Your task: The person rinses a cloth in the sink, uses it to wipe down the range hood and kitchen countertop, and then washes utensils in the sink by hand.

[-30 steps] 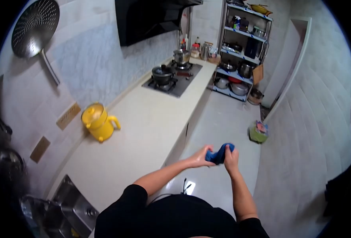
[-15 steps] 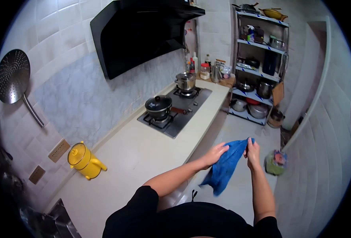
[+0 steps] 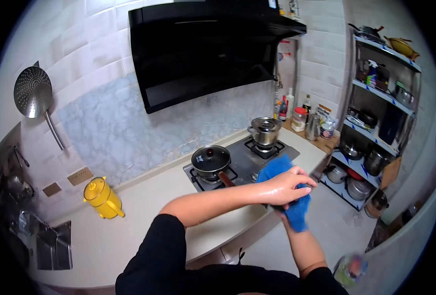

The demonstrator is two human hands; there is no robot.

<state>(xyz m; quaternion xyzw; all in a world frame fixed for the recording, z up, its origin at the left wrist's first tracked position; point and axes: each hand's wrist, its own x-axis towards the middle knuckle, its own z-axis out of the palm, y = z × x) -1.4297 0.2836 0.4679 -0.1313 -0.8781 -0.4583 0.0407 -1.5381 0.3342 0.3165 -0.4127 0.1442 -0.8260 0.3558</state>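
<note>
Left hand, right of center in the frame, is positioned across the front of a blue cloth with its fingers bent; whether it is clamped on the fabric cannot be told. Right hand is located below and behind the left, largely covered by the cloth; its grip cannot be determined. Cloth extends above the left hand and hangs below it, overlapping the right edge of the cooktop in view. Cooktop is set in the pale counter. A lidded black pan rests on the near burner, its brown handle directed toward the left forearm. A lidded steel pot stands on the far burner. Yellow kettle stands on the counter at center left; sink is at lower left. Black range hood occupies upper center; shelving rack occupies upper right.
</note>
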